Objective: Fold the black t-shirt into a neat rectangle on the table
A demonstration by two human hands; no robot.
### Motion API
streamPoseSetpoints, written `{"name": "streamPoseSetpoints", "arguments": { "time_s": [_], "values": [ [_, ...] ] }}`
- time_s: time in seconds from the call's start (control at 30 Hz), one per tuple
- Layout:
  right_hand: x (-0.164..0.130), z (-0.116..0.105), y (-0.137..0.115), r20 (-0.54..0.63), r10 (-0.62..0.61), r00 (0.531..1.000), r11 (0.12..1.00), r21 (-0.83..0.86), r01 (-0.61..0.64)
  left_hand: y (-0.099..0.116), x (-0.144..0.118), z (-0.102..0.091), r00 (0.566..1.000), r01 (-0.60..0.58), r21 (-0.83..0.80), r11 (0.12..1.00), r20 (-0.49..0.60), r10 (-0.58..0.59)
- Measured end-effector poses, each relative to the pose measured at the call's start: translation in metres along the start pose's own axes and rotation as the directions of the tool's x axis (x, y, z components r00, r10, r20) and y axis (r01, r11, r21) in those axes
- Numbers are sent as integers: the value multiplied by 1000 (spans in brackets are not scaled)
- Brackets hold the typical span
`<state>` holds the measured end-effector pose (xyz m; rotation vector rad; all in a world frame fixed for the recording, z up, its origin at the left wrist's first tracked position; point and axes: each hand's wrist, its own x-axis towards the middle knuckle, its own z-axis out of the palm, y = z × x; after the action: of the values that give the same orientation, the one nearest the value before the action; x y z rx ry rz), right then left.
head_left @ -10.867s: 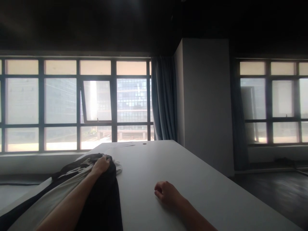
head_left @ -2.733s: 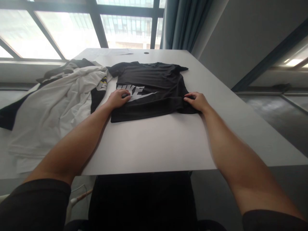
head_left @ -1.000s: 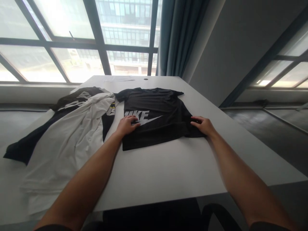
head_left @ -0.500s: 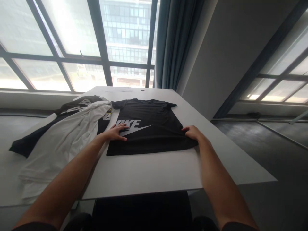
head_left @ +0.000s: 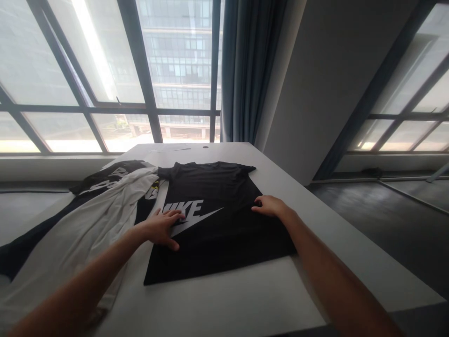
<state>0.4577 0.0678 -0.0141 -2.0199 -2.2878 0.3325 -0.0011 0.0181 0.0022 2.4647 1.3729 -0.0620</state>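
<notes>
A black T-shirt [head_left: 217, 243] with a grey NIKE print and swoosh lies spread out, its hem toward me and its sleeves toward the window. My left hand [head_left: 161, 229] rests on its left part, over the start of the lettering, with fingers and thumb spread apart. On the shirt's right side is my right hand [head_left: 271, 206], its fingers slightly bent and a small gap between thumb and index finger. No cloth shows pinched in either hand. Light creases run across the upper part of the shirt.
A white table [head_left: 224, 295] carries the shirt. To the left, a white garment [head_left: 77, 229] lies heaped with dark printed garments [head_left: 112, 175]. Behind stand large windows [head_left: 182, 61], a blue-grey curtain [head_left: 242, 70] and a slanting pillar [head_left: 322, 84]. Grey floor [head_left: 354, 206] lies beyond the table's right edge.
My view has come closer, so the shirt appears larger and lower. My right hand has moved inward from the shirt's right edge; my left hand stays spread on the print.
</notes>
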Motion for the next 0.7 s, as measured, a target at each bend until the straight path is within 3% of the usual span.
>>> {"name": "streamPoseSetpoints", "arguments": {
  "time_s": [0.07, 0.13, 0.2, 0.27, 0.37, 0.4, 0.47, 0.53, 0.6, 0.7],
  "values": [
    [25, -9, 0, 10, 23, 1000, 1000, -17, -23, -6, 13, -12, 996, 21, -41, 999, -91, -24],
    [50, -14, -1, -41, -31, 999, 1000, 0, 31, -20, 36, -25, 966, 88, -123, 988, -230, -115],
    [75, -14, -2, -117, -97, 988, 995, 29, 101, -39, 64, -36, 903, 165, -237, 957, -354, -243],
    [97, -10, 1, -176, -119, 977, 990, 51, 130, -61, 91, -45, 816, 256, -396, 882, -401, -416],
    [121, -5, 11, -195, -92, 976, 992, 69, 107, -91, 123, -54, 633, 362, -728, 582, -266, -727],
    [126, -3, 16, -196, -88, 977, 992, 73, 104, -99, 131, -56, 589, 360, -805, 472, -196, -784],
    [129, 2, 24, -220, -78, 972, 992, 76, 97, -111, 145, -59, 549, 322, -893, 315, -95, -831],
    [127, 10, 29, -304, -64, 950, 993, 78, 91, -120, 156, -62, 528, 299, -920, 254, -62, -847],
    [122, 17, 33, -401, -48, 915, 989, 106, 99, -125, 166, -64, 475, 306, -925, 223, -54, -878],
    [119, 25, 38, -458, -28, 889, 973, 190, 129, -129, 176, -69, 421, 344, -904, 255, -94, -902]
  ]
}}
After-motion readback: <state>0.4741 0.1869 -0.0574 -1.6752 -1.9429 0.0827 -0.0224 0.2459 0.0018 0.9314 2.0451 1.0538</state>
